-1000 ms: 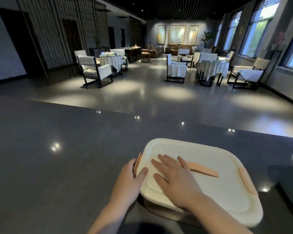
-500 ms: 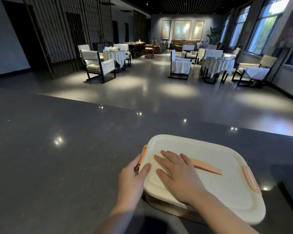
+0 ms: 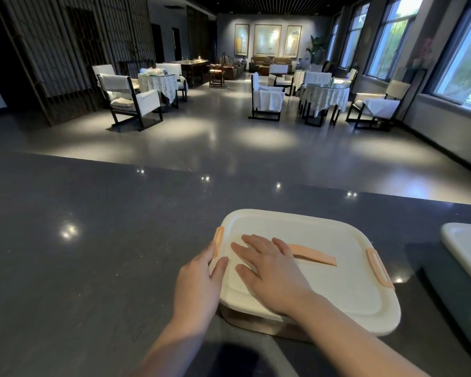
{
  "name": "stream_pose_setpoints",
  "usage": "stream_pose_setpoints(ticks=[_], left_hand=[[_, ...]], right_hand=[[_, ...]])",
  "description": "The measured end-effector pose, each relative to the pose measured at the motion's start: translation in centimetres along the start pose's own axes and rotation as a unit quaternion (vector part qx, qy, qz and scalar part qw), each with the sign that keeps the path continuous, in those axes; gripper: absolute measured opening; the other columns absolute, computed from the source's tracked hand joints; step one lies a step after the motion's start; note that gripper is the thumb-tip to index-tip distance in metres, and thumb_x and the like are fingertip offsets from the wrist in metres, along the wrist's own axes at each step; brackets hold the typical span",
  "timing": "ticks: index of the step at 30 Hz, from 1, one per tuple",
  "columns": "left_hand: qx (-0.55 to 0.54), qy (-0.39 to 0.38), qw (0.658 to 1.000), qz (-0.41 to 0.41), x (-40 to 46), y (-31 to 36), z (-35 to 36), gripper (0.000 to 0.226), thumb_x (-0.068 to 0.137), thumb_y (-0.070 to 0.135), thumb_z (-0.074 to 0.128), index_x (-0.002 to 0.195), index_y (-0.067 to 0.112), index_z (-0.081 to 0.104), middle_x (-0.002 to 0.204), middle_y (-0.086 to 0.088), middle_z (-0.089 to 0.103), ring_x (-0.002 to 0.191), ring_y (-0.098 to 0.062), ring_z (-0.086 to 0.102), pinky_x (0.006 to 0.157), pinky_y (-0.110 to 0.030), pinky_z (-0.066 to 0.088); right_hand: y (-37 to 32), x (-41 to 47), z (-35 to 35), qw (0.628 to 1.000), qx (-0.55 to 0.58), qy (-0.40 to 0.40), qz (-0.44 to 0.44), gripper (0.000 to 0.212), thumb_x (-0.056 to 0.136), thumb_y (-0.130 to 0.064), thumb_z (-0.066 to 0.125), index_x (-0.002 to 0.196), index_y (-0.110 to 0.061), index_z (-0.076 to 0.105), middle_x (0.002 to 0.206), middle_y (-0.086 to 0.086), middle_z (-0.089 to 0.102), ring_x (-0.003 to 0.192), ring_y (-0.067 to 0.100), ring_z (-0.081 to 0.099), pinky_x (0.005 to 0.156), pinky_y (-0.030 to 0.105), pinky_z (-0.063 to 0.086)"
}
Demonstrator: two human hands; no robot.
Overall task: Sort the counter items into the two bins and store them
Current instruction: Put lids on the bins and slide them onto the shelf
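Fingers [image 3: 252,244] of my right hand [image 3: 272,270] lie straight and spread, flat on the lid [image 3: 324,284] of the bin [image 3: 256,321], pressing on its left half without curling round anything. My left hand [image 3: 199,284] sits at the bin's left end: its thumb rests on the lid's edge, and its other fingers reach along the side next to the left clasp [image 3: 218,240], loosely bent; I cannot tell whether they hook under the rim.

The lid is cream-white, a rounded rectangle with a raised border and a shallow sunken panel. A flat peach-coloured handle [image 3: 314,255] lies across the middle of it, its left end hidden under my right hand. A matching peach clasp is at each short end; the right clasp [image 3: 379,268] lies down against the lid's edge. Below the lid only a narrow strip of the bin's darker, brownish wall shows.

The bin stands on the dark grey bench [image 3: 93,254], close to my edge and right of centre. Near its right, at the frame's edge, the corner of a second white lid [image 3: 468,248] shows, apart from the first.

Beyond the bench is a polished floor [image 3: 229,137] with white-covered chairs [image 3: 131,100] and round tables [image 3: 324,96], three paintings [image 3: 267,40] on the far wall and tall windows [image 3: 462,55] along the right.
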State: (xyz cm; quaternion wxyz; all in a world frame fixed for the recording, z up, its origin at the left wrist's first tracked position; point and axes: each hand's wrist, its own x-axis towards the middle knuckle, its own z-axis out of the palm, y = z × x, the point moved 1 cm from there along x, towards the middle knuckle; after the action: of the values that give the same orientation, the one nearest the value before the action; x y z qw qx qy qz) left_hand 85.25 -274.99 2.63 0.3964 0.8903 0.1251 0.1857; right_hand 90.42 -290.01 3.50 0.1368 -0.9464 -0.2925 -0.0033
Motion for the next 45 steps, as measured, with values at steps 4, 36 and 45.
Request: stream_pose_setpoints(ticks=[4,36,45], left_hand=[[0.021,-0.008,1.000,0.019,0.0,0.4,-0.2,0.041,0.092,0.030,0.057,0.133,0.026,0.053,0.123,0.007,0.064,0.109,-0.015,0.060,0.077,-0.015,0.038],[-0.088,-0.286,0.888,0.350,-10.4,21.2,17.8,0.035,0.094,0.026,0.051,0.128,0.031,0.054,0.139,0.018,0.043,0.130,-0.001,0.034,0.111,-0.025,0.025],[-0.059,-0.243,0.924,0.288,-12.8,28.5,28.3,0.037,0.093,0.030,0.053,0.130,0.028,0.053,0.142,0.012,0.042,0.130,-0.004,0.035,0.106,-0.021,0.024]], right_hand=[[0.0,0.0,0.1,1.000,-0.003,0.001,-0.003,0.051,0.099,-0.051,0.024,0.148,-0.041,0.027,0.159,-0.013,0.018,0.146,0.007,0.008,0.119,0.038,-0.002],[15.5,-27.9,-8.1,0.846,0.005,0.322,0.425,0.043,0.089,-0.034,0.060,0.131,-0.035,0.053,0.131,-0.017,0.053,0.125,0.005,0.040,0.106,0.027,0.030],[27.5,-33.4,-11.1,0.879,0.011,0.281,0.386,0.043,0.091,-0.048,0.052,0.133,-0.038,0.048,0.144,-0.016,0.041,0.135,0.007,0.029,0.113,0.033,0.023]])
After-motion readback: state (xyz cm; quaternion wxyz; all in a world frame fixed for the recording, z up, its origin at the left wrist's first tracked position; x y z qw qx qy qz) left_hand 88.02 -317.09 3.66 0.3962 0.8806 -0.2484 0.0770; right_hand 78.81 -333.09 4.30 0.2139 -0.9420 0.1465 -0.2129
